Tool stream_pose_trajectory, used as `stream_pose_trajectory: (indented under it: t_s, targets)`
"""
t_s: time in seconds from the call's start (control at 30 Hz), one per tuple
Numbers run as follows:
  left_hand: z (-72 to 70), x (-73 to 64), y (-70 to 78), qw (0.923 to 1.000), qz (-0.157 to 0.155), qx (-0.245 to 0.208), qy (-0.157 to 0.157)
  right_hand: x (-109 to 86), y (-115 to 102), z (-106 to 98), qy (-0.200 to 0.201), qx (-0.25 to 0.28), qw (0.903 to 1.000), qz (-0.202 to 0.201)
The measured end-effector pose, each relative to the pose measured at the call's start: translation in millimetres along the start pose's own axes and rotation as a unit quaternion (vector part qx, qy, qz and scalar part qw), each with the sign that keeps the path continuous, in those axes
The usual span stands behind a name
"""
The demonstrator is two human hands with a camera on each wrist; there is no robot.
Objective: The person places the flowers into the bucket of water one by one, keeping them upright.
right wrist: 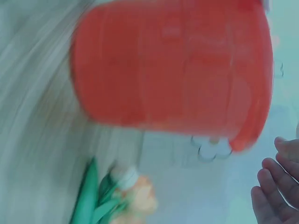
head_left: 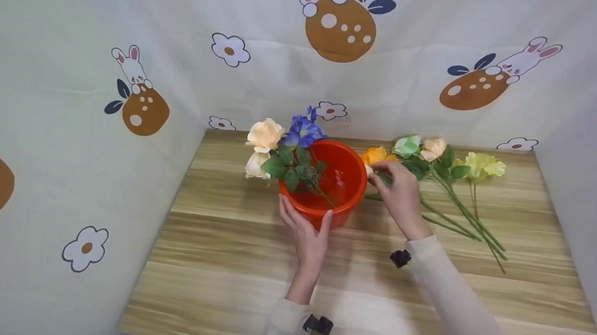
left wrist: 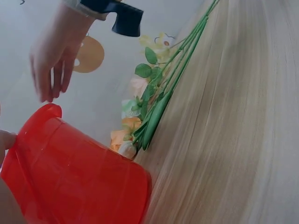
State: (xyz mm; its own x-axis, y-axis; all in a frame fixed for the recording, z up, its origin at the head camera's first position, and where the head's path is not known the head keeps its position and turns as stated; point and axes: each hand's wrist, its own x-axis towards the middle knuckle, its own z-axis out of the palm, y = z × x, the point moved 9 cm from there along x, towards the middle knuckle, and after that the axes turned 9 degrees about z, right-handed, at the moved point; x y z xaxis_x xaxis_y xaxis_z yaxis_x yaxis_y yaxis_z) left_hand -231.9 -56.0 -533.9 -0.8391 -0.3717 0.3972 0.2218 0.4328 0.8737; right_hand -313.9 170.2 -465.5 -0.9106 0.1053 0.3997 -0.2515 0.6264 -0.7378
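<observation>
A red bucket [head_left: 345,212] stands on the table, turned on its side in the wrist views by the camera angle. My left hand [head_left: 307,235] holds its near side, fingers along the left wall and thumb by the front rim. Inside lean a blue flower [head_left: 303,131], a peach rose [head_left: 266,134] and a cream rose [head_left: 257,165], blooms hanging over the left rim. My right hand [head_left: 399,192] hovers just right of the bucket, above an orange flower [head_left: 377,155]. Loosely bent, its fingers [right wrist: 275,186] hold nothing in the wrist views.
Right of the bucket lie a mint-green rose [head_left: 407,145], a pale peach rose [head_left: 433,149] and a yellow flower [head_left: 485,167], their green stems [head_left: 474,219] pointing toward the near right. Printed cloth [head_left: 182,41] surrounds the wooden table [head_left: 209,265] at the back and sides.
</observation>
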Motion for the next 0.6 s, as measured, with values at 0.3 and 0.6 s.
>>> stream_pose_trajectory:
  t_s: [0.3,0.6]
  targets:
    - [-1.0,0.1,-1.0,0.9999,-0.010,-0.012,-0.003,-8.1,70.5,-22.2,0.004,0.007,0.9958,0.092]
    - [-6.7,2.4,-0.9,0.9995,0.022,0.000,0.021,-20.5,125.2,-26.9,-0.028,0.004,0.9866,0.161]
